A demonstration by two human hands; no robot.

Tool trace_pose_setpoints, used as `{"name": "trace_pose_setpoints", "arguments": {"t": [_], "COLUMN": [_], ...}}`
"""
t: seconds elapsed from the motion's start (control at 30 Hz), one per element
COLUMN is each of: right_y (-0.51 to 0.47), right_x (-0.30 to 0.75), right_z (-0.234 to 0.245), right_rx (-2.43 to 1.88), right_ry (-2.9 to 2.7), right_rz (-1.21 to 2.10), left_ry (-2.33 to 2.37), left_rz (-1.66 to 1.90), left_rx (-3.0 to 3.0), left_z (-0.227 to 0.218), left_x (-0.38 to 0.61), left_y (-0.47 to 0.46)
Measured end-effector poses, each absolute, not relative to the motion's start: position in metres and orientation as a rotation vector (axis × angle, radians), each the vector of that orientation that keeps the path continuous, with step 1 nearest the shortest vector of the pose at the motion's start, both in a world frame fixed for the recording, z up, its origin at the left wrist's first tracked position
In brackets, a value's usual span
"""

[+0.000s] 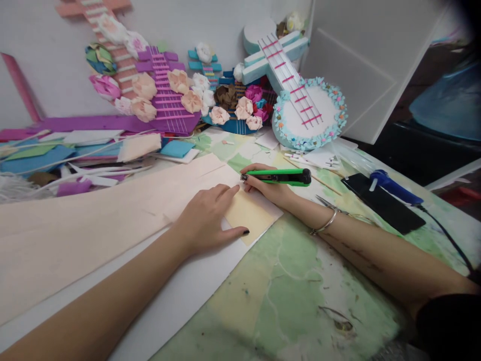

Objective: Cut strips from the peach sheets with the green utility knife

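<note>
My right hand (263, 184) is closed around a green box cutter (280, 176), whose tip end points left toward the paper; the blade is too small to make out. Beside it my left hand (208, 215) lies flat, thumb out, pressing on a pale yellow paper piece (253, 215). Under that piece are a long peach paper sheet (93, 225) and a white sheet (176, 306), whose edge runs diagonally across the table.
Decorated paper guitars, one light blue (310, 113) and one purple (167, 95), lean along the wall. Coloured paper scraps (48, 153) pile up at left. A blue glue gun (394, 188), a black phone (383, 203) and scissors (328, 203) lie at right on the green-patterned table (300, 281).
</note>
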State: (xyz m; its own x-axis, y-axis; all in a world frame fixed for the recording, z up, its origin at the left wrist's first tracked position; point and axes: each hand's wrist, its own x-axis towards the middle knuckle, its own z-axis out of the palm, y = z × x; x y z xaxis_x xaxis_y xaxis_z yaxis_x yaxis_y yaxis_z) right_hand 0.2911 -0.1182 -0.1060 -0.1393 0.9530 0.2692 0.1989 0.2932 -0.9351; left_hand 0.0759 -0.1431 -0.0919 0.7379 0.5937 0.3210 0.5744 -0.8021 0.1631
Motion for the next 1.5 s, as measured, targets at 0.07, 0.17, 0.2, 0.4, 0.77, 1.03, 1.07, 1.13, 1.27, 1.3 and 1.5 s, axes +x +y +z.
{"name": "trace_pose_setpoints", "arguments": {"t": [0.07, 0.17, 0.2, 0.4, 0.77, 1.03, 1.07, 1.13, 1.27, 1.3, 1.5], "right_y": [-0.118, -0.117, -0.117, -0.118, -0.118, -0.119, -0.119, -0.119, -0.119, -0.119, -0.118], "right_x": [0.292, 0.293, 0.293, 0.292, 0.291, 0.291, 0.291, 0.291, 0.291, 0.291, 0.292], "right_z": [-0.107, -0.108, -0.108, -0.106, -0.106, -0.104, -0.104, -0.104, -0.104, -0.104, -0.107], "right_rx": [-1.089, -1.088, -1.086, -1.09, -1.097, -1.098, -1.094, -1.089, -1.101, -1.102, -1.113], "right_ry": [-1.567, -1.575, -1.578, -1.569, -1.56, -1.562, -1.568, -1.575, -1.578, -1.574, -1.569], "right_rz": [0.961, 0.961, 0.96, 0.96, 0.963, 0.963, 0.962, 0.959, 0.958, 0.96, 0.957], "left_ry": [0.96, 0.952, 0.951, 0.944, 0.974, 1.019, 1.017, 1.01, 1.055, 1.071, 0.496], "left_rz": [0.563, 0.563, 0.56, 0.562, 0.558, 0.583, 0.59, 0.638, 0.941, 1.045, 1.448], "left_rx": [2.88, 2.873, 2.872, 2.886, 2.865, 2.835, 2.829, 2.796, 2.626, 2.584, 2.728], "left_z": [-0.092, -0.092, -0.092, -0.092, -0.094, -0.097, -0.097, -0.098, -0.098, -0.096, -0.07], "left_x": [0.076, 0.076, 0.076, 0.076, 0.076, 0.077, 0.077, 0.076, 0.072, 0.071, 0.077], "left_y": [-0.143, -0.143, -0.143, -0.143, -0.142, -0.142, -0.142, -0.141, -0.134, -0.133, -0.171]}}
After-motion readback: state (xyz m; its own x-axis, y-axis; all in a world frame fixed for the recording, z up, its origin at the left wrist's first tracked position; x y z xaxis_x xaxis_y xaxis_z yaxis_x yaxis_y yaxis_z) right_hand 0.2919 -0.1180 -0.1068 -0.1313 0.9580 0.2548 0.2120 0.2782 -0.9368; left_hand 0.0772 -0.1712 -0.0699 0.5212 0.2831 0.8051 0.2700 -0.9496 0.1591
